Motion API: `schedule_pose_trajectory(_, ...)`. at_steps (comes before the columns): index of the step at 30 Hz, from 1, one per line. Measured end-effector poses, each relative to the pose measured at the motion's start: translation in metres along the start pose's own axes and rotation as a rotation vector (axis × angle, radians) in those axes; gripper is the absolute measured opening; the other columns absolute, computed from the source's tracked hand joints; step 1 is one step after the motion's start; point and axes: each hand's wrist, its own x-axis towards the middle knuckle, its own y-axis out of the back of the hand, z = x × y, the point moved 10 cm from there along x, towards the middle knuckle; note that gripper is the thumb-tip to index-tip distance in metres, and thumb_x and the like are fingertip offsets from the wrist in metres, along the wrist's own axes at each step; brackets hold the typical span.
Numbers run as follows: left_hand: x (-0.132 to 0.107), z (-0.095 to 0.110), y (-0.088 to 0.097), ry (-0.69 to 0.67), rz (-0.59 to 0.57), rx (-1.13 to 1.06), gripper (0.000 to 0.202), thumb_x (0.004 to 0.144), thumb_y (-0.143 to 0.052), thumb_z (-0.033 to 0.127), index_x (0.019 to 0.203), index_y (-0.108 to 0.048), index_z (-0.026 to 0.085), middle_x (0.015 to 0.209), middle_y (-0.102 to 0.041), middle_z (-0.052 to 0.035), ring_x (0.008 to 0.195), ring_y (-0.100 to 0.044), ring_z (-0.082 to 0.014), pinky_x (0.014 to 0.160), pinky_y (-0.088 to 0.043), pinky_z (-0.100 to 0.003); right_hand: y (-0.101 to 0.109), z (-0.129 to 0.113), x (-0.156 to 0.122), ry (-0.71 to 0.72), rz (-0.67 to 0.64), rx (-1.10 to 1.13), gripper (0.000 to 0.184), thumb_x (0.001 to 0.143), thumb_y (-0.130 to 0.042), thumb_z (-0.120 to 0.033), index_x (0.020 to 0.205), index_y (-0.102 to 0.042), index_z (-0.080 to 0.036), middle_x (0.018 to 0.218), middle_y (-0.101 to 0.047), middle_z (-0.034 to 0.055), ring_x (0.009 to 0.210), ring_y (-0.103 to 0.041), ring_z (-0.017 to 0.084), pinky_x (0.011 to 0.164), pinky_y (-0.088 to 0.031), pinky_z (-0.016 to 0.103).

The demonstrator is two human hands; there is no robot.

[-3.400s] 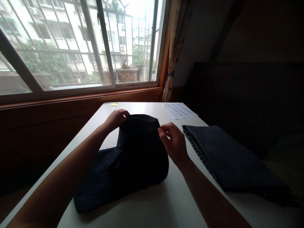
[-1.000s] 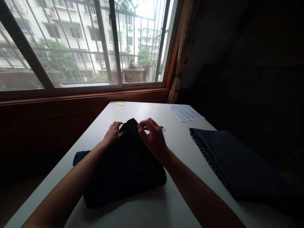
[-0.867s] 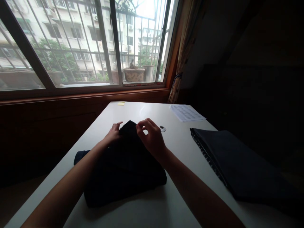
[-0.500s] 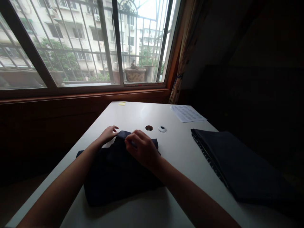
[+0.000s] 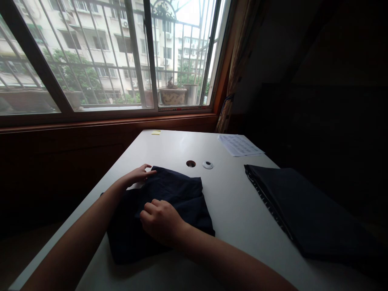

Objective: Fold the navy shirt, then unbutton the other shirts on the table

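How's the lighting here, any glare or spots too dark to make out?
Head view: window bright, washed out in places; head view: soft sheen far along the white table; head view: the folded cloth at right fades into near-black, the navy cloth by the right hand is dim.

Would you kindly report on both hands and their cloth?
Cloth creased on table. Left hand at its far corner. Right hand over its middle, grip unclear. Second cloth apart, right.

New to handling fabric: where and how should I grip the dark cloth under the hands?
Probably pinch the dark cloth by its far right corner, coming from the right: that corner lies uncovered on the white table, while the left hand is at the far left corner and the right hand is over the middle.
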Motion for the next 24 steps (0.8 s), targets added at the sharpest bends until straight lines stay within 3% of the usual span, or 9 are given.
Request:
schedule_pose_trajectory(3,-0.001,0.007,-0.004,-0.049,-0.018,0.02,0.056,0.057,-0.082,0.055,0.097,-0.068,0.018,0.079,-0.069,-0.003,0.078,-0.065,-0.0238,0.065,-0.048,-0.028,0.002,0.003,-0.002,-0.021,0.0,0.027,0.012,0.094,-0.057,-0.027,0.086,-0.06,-0.019,0.089,-0.063,0.0049,0.079,-0.056,0.02,0.066,-0.046,0.033)
schedule_pose_trajectory(7,0.001,0.015,-0.008,-0.095,0.0,0.027,0.039,0.059,-0.078,0.052,0.071,-0.063,0.018,0.068,-0.063,-0.0012,0.071,-0.06,-0.0226,0.06,-0.042,-0.028,0.007,0.009,-0.011,-0.068,-0.013,0.068,0.015,0.094,-0.059,-0.034,0.09,-0.062,-0.019,0.092,-0.064,0.0054,0.082,-0.058,0.021,0.068,-0.049,0.033)
schedule_pose_trajectory(10,-0.003,0.025,-0.007,-0.142,0.035,-0.009,0.036,0.065,-0.072,0.052,0.074,-0.059,0.019,0.07,-0.06,-0.0002,0.071,-0.057,-0.0211,0.06,-0.042,-0.028,0.016,0.023,-0.02,-0.151,-0.004,0.146,0.019,0.093,-0.062,-0.038,0.099,-0.062,-0.02,0.097,-0.065,0.0051,0.087,-0.06,0.022,0.07,-0.05,0.032)
schedule_pose_trajectory(15,-0.019,0.049,0.0,-0.216,0.101,-0.112,0.033,0.075,-0.063,0.051,0.083,-0.056,0.02,0.081,-0.06,-0.0014,0.078,-0.056,-0.0205,0.065,-0.045,-0.029,0.043,0.068,-0.043,-0.39,0.104,0.34,0.023,0.098,-0.056,-0.038,0.114,-0.061,-0.021,0.104,-0.065,0.0057,0.087,-0.063,0.019,0.073,-0.052,0.03)
schedule_pose_trajectory(19,-0.03,0.083,0.0,-0.264,0.112,-0.234,0.032,0.08,-0.061,0.049,0.089,-0.051,0.019,0.077,-0.055,0.0009,0.07,-0.054,-0.0164,0.058,-0.043,-0.026,0.054,0.091,-0.056,-0.491,0.203,0.446,0.029,0.097,-0.058,-0.038,0.12,-0.059,-0.021,0.108,-0.064,0.0069,0.089,-0.064,0.02,0.078,-0.054,0.034)
schedule_pose_trajectory(24,-0.045,0.152,-0.022,-0.329,0.07,-0.4,0.03,0.085,-0.061,0.045,0.09,-0.045,0.02,0.072,-0.052,0.0033,0.06,-0.052,-0.0111,0.051,-0.04,-0.021,0.051,0.119,-0.071,-0.703,0.332,0.804,0.066,0.092,-0.061,-0.052,0.147,-0.035,-0.027,0.119,-0.062,0.0083,0.091,-0.067,0.021,0.08,-0.058,0.039)
